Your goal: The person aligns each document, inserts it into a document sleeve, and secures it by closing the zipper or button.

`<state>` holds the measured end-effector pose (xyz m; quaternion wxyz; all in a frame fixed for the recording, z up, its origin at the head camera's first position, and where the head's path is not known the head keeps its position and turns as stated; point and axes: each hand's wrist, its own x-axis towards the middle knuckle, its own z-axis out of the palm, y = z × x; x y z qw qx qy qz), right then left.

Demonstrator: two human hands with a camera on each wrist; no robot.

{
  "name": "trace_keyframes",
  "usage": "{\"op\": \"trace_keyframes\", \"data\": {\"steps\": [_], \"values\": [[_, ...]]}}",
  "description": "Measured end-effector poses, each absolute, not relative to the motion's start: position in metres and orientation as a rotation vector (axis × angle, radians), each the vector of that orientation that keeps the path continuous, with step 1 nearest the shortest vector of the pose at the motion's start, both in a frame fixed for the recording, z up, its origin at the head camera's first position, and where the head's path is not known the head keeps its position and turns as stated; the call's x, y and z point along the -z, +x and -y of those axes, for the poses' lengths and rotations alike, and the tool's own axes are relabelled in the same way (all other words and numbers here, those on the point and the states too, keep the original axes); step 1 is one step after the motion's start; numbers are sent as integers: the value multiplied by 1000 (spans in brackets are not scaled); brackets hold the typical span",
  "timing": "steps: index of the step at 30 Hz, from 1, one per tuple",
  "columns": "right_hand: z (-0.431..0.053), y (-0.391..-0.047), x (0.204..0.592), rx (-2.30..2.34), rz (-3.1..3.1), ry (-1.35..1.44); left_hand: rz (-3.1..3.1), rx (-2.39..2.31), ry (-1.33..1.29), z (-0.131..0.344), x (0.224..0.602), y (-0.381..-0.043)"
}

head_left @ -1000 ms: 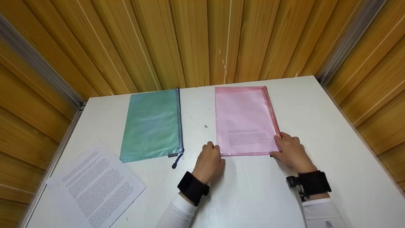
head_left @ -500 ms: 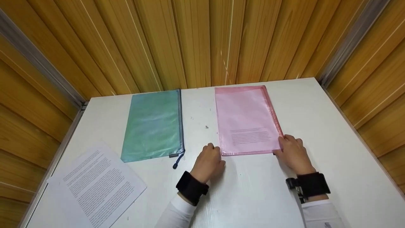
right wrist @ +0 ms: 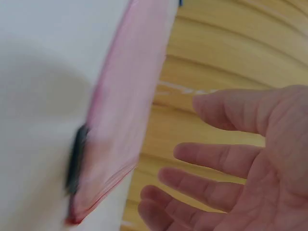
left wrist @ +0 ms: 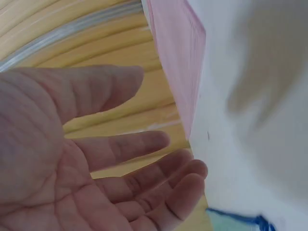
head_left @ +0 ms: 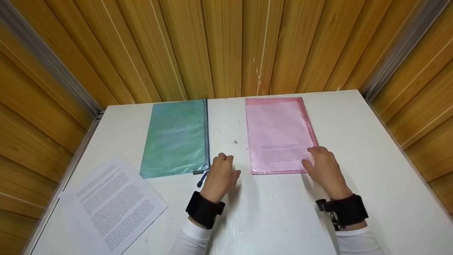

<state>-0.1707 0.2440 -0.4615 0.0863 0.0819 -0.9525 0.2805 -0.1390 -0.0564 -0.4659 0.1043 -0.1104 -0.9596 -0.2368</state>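
Observation:
A pink zip pouch (head_left: 279,124) with a printed sheet inside lies flat at the right of the table. Over its lower right corner hovers my right hand (head_left: 325,171), fingers spread and holding nothing; the right wrist view shows a gap between the fingers and the pouch (right wrist: 122,96). My left hand (head_left: 220,177) is between the two pouches, above the table, with relaxed fingers and nothing in the palm (left wrist: 33,144). Beside it lies a green zip pouch (head_left: 175,138), its dark blue zipper pull (head_left: 200,182) partly behind the left hand.
Printed papers (head_left: 116,205) lie at an angle on the white table (head_left: 269,219), at front left. Wood-patterned panels (head_left: 226,46) wall in the back and both sides. Black straps with cameras are on both wrists.
Both hands have let go of the pink pouch's lower corners. The left hand has moved left toward the green pouch; the right has lifted slightly. The pink pouch stays flat.

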Motion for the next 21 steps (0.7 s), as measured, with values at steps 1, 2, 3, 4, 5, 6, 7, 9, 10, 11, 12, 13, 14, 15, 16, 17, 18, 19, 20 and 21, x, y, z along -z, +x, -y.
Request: {"op": "trace_keyframes", "data": {"steps": [1, 2, 3, 4, 5, 6, 7, 9, 10, 11, 12, 13, 14, 15, 16, 17, 18, 19, 20, 21], "values": [[-237, -171, 459, -853, 2823, 268, 2791, 698, -321, 61, 466, -138], [-229, -172, 456, -858, 2808, 294, 2754, 701, -312, 66, 466, -137], [-221, -173, 454, -871, 2789, 320, 2722, 699, -300, 71, 466, -135], [-212, -175, 452, -880, 2767, 352, 2696, 704, -292, 76, 466, -135], [-203, -177, 450, -889, 2748, 386, 2675, 710, -279, 81, 467, -134], [-193, -179, 448, -897, 2731, 422, 2662, 715, -263, 86, 467, -133], [-183, -182, 446, -906, 2717, 457, 2658, 726, -243, 90, 467, -133], [-164, -187, 444, -928, 2702, 527, 2664, 750, -196, 97, 466, -134], [-154, -189, 444, -933, 2699, 563, 2677, 765, -171, 101, 466, -134], [-146, -192, 444, -936, 2699, 597, 2682, 775, -145, 105, 465, -134], [-137, -194, 444, -941, 2697, 626, 2689, 784, -122, 108, 464, -135], [-129, -195, 445, -949, 2702, 650, 2691, 794, -100, 111, 464, -135], [-122, -197, 446, -949, 2713, 672, 2691, 799, -82, 114, 465, -136], [-116, -199, 447, -947, 2727, 689, 2692, 796, -66, 117, 465, -136], [-110, -200, 448, -951, 2741, 705, 2691, 797, -51, 120, 466, -137], [-104, -201, 448, -949, 2755, 719, 2689, 796, -38, 122, 467, -138], [-99, -203, 448, -948, 2778, 724, 2690, 795, -27, 125, 468, -139], [-94, -204, 449, -945, 2805, 730, 2692, 792, -18, 126, 469, -140], [-90, -206, 449, -940, 2828, 736, 2695, 790, -10, 128, 470, -141], [-85, -207, 450, -941, 2849, 740, 2699, 789, -4, 130, 471, -142]]}}
